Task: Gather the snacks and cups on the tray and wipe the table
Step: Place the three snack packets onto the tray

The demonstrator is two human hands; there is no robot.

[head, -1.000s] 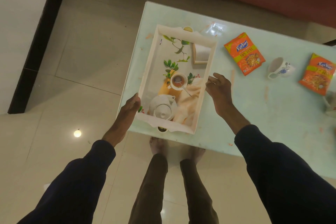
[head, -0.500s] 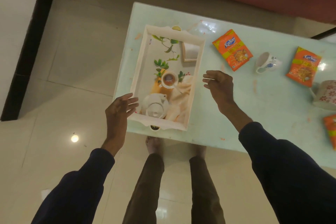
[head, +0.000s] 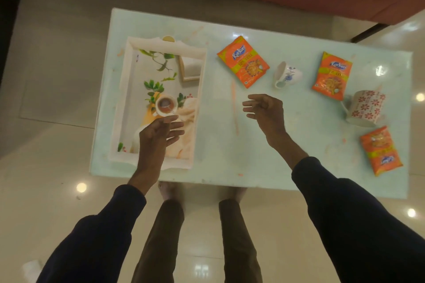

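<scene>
Plainly, the tray (head: 123, 108) is set at one end of the table (head: 230, 156), so that the scattered things can be carried across to it. Inside the tray a small cup (head: 166, 104), a box (head: 190, 68) and a cloth (head: 187, 122) are kept. The cloth is judged to be stored there for the wiping.

The left hand (head: 158, 135) is held over the tray's near half with its fingers spread and almost straight, and nothing is gripped. The right hand (head: 264, 110) is held just right of the tray, above bare table. Its fingers are apart and loosely curled, nothing is gripped, and a reach is probably being prepared.

Nothing has yet been gathered from outside the tray. To its right lie:
- the near packet (head: 243, 62), closest to the tray
- the tipped cup (head: 287, 74), on its side
- the mid packet (head: 332, 76)
- the mug (head: 365, 108)
- the far packet (head: 380, 150), well apart from the tray

Smears are seen on the table right of the tray, so wiping is best left until the table is emptied.
</scene>
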